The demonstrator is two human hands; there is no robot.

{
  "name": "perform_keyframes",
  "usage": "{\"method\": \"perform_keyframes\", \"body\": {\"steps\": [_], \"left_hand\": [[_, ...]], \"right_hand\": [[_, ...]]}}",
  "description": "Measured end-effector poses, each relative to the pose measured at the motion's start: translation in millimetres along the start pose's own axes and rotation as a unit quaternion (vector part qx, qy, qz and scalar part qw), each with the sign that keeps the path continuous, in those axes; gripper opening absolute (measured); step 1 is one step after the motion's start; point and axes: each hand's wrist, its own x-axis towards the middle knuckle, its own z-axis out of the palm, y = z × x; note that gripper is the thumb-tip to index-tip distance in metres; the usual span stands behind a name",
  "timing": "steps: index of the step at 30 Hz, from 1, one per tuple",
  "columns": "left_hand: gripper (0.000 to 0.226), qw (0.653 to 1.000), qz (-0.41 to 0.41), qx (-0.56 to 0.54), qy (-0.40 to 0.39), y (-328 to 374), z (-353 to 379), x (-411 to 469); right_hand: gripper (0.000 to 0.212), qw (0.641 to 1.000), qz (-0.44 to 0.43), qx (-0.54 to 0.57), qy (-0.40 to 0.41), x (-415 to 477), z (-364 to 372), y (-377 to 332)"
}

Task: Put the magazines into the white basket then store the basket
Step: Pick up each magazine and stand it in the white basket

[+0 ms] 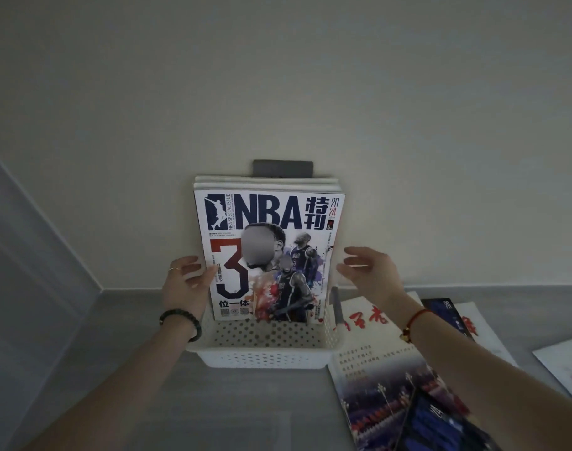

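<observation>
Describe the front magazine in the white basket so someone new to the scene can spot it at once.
Find the white perforated basket on the grey counter against the wall. Standing upright in it, the front magazine faces the camera. Unlike the stack behind it and the magazines lying flat to the right, its cover reads NBA above a big 3.

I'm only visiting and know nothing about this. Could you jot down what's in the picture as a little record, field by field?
basket: white basket, perforated, on the grey surface against the wall
in basket: several magazines standing upright, NBA magazine in front
left hand: open, fingers at the NBA magazine's left edge
right hand: open, beside its right edge; contact unclear
outside basket: loose magazines lying flat to the basket's right
behind: dark wall plate
</observation>
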Motion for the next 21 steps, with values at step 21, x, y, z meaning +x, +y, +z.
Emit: {"method": "perform_keyframes", "body": {"steps": [21], "left_hand": [[0.037, 0.969, 0.026, 0.142, -0.201, -49, 103, -310]], "right_hand": [[0.055, 0.972, 0.157, -0.115, -0.128, -195, -182, 177]]}}
